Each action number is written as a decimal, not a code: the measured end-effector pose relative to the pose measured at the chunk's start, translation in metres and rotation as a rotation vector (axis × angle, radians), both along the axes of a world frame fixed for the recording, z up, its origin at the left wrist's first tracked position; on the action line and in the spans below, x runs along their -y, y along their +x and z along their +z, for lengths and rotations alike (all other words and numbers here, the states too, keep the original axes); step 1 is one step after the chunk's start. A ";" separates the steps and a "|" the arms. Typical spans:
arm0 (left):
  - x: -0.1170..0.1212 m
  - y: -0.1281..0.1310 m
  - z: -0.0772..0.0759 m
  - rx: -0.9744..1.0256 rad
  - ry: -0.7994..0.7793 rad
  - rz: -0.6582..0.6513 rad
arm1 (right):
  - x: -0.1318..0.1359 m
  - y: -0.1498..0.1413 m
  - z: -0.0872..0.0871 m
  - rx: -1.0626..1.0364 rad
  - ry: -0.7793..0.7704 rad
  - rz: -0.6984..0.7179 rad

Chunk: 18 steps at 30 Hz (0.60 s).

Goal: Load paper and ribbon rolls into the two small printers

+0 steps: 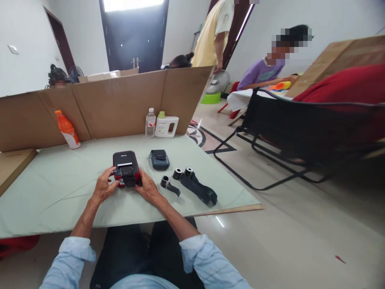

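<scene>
A small black-and-red label printer (125, 157) rests on the table between my two hands. A wide black strip (129, 179) hangs over its front, below a pale slot. My left hand (105, 184) grips its left side, thumb at the front corner. On the opposite side my right hand (148, 187) is closed against the casing, its fingertips partly hidden. A second, dark blue-grey printer (159, 159) lies beyond my right hand. Nearer to that hand are a small black roll with a loose tail (165, 181) and two larger black rolls (178, 173) with a long black strip (200, 188).
A cardboard screen (120, 102) borders the table's (75, 200) far side. Before it stand an orange bottle (67, 130), a water bottle (150, 123) and a white jug (167, 126). A cardboard box (15, 166) lies left. A black folding chair (270, 132) and other people are beyond.
</scene>
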<state>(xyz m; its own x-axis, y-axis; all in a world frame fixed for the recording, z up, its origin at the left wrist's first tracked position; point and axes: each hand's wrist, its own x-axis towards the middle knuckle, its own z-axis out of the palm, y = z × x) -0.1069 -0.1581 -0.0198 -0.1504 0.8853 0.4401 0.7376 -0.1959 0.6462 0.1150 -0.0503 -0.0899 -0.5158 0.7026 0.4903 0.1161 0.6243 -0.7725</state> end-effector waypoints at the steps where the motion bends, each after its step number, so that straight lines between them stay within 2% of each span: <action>1: 0.001 0.001 0.001 -0.013 0.004 0.004 | 0.000 0.000 0.000 0.003 -0.003 0.000; 10: 0.001 0.005 0.003 -0.062 0.027 0.083 | -0.001 0.000 0.000 0.010 -0.025 -0.002; 18: 0.000 0.006 0.005 -0.105 0.010 0.087 | -0.002 0.000 -0.003 0.001 -0.024 0.005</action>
